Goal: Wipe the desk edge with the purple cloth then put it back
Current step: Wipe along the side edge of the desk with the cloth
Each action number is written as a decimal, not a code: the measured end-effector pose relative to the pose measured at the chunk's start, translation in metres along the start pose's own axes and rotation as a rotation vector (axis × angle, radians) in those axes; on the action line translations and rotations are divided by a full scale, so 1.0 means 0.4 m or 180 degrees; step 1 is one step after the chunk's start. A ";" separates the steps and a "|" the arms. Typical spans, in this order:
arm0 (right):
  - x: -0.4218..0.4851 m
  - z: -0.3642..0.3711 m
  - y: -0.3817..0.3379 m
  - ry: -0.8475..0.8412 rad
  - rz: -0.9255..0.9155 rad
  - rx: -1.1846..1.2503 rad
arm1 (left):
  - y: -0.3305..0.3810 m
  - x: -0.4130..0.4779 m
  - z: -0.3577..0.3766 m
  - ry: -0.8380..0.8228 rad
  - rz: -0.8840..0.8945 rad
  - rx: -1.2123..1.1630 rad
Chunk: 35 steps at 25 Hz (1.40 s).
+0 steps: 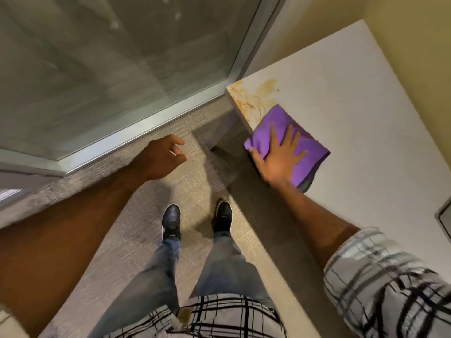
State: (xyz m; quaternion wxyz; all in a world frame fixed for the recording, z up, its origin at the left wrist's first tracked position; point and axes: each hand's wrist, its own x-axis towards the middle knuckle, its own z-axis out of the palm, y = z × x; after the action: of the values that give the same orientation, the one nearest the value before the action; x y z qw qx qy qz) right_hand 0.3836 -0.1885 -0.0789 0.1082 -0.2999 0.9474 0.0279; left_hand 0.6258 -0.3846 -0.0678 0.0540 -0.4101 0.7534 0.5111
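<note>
A folded purple cloth [310,152] lies on the white desk [361,113] at its left edge, part of it hanging over the side. My right hand [278,159] presses flat on the cloth with fingers spread and the thumb curled over the desk edge. Orange-brown smears [253,101] cover the desk's near corner just beyond the cloth. My left hand [163,154] hangs in the air over the carpet, left of the desk, fingers loosely curled and holding nothing.
A glass wall with a metal frame [151,118] runs along the left, meeting the desk corner. Grey carpet [136,230] lies below, with my legs and black shoes [197,220] on it. A dark framed object [444,220] sits at the desk's right edge.
</note>
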 end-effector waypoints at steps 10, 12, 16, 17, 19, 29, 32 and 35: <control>0.027 -0.008 -0.043 0.0163 0.0982 0.0504 | -0.079 -0.024 -0.014 -0.0037 -0.0136 -0.0161; 0.023 -0.005 -0.041 -0.0054 0.0532 0.0038 | -0.087 -0.028 -0.007 -0.0071 -0.0174 -0.0196; -0.047 0.005 0.082 0.0191 -0.0660 -0.0156 | -0.083 -0.036 0.013 -0.0156 -0.0094 -0.0461; -0.065 0.006 0.098 0.0342 -0.0498 0.0055 | -0.085 -0.037 0.013 -0.0162 -0.0061 -0.0479; -0.074 0.009 0.079 0.0600 0.0288 0.0533 | -0.091 -0.034 0.006 -0.0143 0.0016 -0.0376; 0.005 0.002 0.007 0.0295 -0.0316 0.0167 | -0.055 0.016 -0.008 -0.0146 0.0317 0.0727; -0.057 0.018 0.076 0.0492 -0.0049 0.0358 | -0.042 0.020 -0.008 -0.0227 0.0378 0.0871; 0.025 0.008 -0.024 0.0592 0.1356 0.1068 | -0.052 0.020 -0.015 -0.0198 0.0517 0.0934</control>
State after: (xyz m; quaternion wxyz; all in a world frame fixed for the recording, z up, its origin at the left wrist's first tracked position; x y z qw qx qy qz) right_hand 0.3820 -0.2016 -0.0843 0.0606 -0.0733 0.9863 -0.1348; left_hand 0.6365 -0.3971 -0.0841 0.0951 -0.3196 0.8486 0.4107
